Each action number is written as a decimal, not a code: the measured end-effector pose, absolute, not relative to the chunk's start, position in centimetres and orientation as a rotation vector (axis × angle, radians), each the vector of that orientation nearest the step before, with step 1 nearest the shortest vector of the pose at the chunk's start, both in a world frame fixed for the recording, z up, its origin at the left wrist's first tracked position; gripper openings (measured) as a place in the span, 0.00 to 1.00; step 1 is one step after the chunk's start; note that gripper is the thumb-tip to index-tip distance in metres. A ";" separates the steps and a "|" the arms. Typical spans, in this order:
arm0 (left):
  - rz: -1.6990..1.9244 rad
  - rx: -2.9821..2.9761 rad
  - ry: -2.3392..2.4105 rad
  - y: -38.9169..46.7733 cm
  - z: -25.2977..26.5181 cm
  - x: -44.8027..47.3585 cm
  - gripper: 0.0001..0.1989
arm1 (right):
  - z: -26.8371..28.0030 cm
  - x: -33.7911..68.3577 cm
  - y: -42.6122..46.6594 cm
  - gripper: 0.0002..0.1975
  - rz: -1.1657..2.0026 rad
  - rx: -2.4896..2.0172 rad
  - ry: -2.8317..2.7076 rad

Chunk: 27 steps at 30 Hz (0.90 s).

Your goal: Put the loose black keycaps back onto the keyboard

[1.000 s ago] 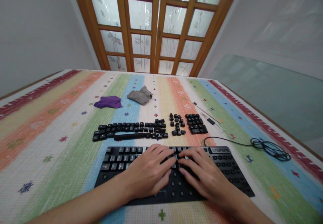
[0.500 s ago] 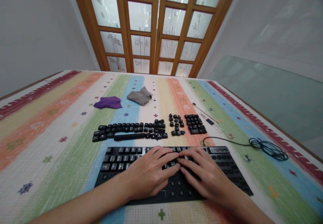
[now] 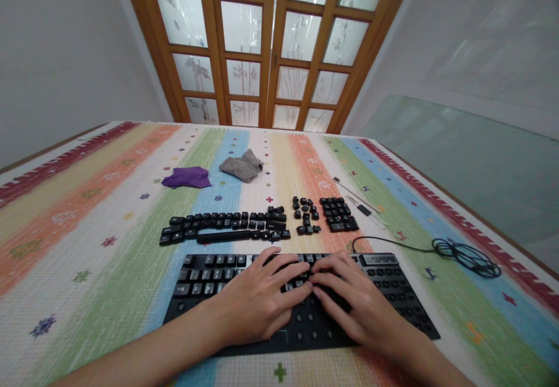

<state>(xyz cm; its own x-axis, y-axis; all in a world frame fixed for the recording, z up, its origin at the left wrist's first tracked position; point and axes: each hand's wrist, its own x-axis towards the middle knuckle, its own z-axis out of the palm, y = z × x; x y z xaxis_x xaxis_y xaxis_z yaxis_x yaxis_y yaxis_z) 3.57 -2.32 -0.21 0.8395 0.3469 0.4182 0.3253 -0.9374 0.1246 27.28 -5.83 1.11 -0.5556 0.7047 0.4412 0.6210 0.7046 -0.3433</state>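
A black keyboard (image 3: 244, 351) lies in front of me, with keycaps in its upper left rows and bare key stems across its lower rows and right side. My left hand (image 3: 257, 299) rests over its middle, fingers stretched and spread toward the right. From the other side my right hand (image 3: 358, 299) reaches over the keys, fingers bent slightly and apart. The fingertips of both hands meet around the same keys near the middle. Whether a small keycap lies under those fingertips is hidden. Several keys beneath my hands are covered.
Loose keycaps (image 3: 227, 223) lie in rows behind the keyboard, with a long spacebar (image 3: 224, 237) and number keys (image 3: 337, 215). Farther back are a purple cloth (image 3: 187, 177) and a grey cloth (image 3: 241, 167). At right are a thin brush (image 3: 356, 194) and a coiled cable (image 3: 467, 257).
The left fingers have spread a little, the index finger lifting slightly. The right fingertips have shifted slightly to the right at the same keys. The keyboard stays practically in place.
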 end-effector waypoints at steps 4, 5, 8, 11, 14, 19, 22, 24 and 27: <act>0.703 2.986 0.544 -2.3 -0.3 3.5 0.18 | 1.2 27.2 -6.0 0.09 0.182 -1.023 -2.352; 0.705 2.991 0.537 -2.3 -0.3 3.5 0.18 | 1.1 27.1 -6.0 0.09 0.194 -1.027 -2.355; 0.708 2.997 0.521 -2.3 -0.1 3.5 0.18 | 0.8 27.0 -6.0 0.09 0.182 -1.061 -2.349; 0.707 2.996 0.510 -2.2 0.1 3.6 0.16 | 0.5 27.0 -5.9 0.09 0.156 -1.078 -2.332; 0.682 3.002 0.507 -2.2 0.1 3.6 0.15 | 0.3 27.0 -5.8 0.08 0.206 -1.066 -2.324; 0.652 2.995 0.538 -2.3 -0.3 3.7 0.15 | 0.8 27.2 -5.6 0.08 0.321 -1.094 -2.300; 0.633 2.991 0.517 -2.3 -0.5 3.8 0.16 | 1.2 27.3 -5.4 0.06 0.366 -1.127 -2.304; 0.634 2.983 0.521 -2.3 -0.5 3.8 0.18 | 1.4 27.4 -5.2 0.05 0.378 -1.139 -2.296; 0.630 2.990 0.536 -2.2 -0.5 3.9 0.21 | 1.6 27.7 -4.5 0.05 0.363 -1.155 -2.252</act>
